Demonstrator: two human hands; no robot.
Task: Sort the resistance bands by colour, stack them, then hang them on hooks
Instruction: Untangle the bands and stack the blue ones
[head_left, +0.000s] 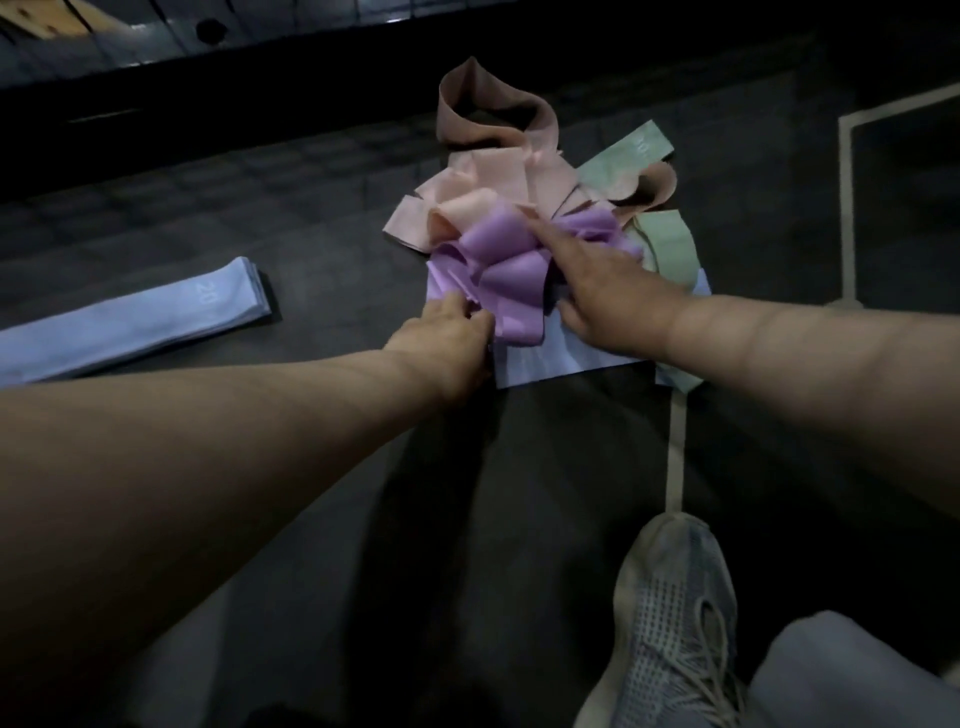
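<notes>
- Reaches both bare forearms forward and down, hands close together.
- Curls the left hand (447, 338), knuckles up, pinching a fold of purple band (498, 270) between thumb and fingers.
- Lays the right hand (597, 280) palm down, fingers straight, forefinger stretched farthest.

I see a dark grey matte floor (291, 228) under dim light, faintly chequered farther out. Pale off-white painted lines (845, 208) cross it on the right and meet in a corner. A black raised strip (363, 83) borders the far side; beyond it are grey panels (130, 49) and a light wooden patch (47, 18).
</notes>
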